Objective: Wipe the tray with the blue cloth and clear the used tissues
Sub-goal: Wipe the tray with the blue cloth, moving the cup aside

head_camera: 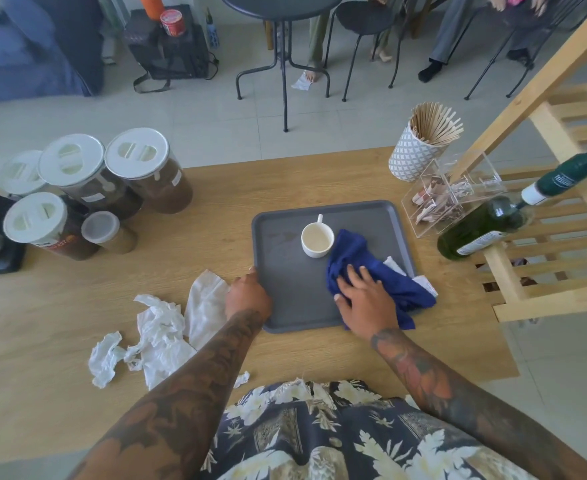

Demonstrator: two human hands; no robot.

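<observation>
Readable writing is scarce: the green bottle (482, 230) at right centre has a pale label too small to read, a dark green tube (569, 176) above it shows white lettering that stays blurred, and the front jar (47, 226) at left carries a partial orange word, illegible. The grey tray (285, 306) sits mid-frame on a light wooden table (216, 188), with a white cup (317, 240) standing on its upper middle, holding a pale residue. The blue cloth (354, 254) lies bunched on the tray's right half, spilling over the lower right rim. The right hand (365, 299) presses flat on the cloth, fingers spread and straight. The left hand (248, 292) grips the tray's left rim, fingers curled over the edge; fingertips hidden. Used tissues (160, 334) lie crumpled on the table left of the tray, just beside the left hand; another white tissue (423, 285) peeks from under the cloth at the tray's lower right corner. White-lidded jars (139, 161) of brown contents cluster upper left. A patterned cup of wooden stirrers (423, 140) and a clear acrylic box of sachets (448, 199) stand upper right, beside a wooden slatted rack (545, 258), cut off by the frame. Pale tiled floor (198, 112), a round black table (281, 5), stools and seated people's legs fill the top; a blue sofa (25, 46) sits upper left.
</observation>
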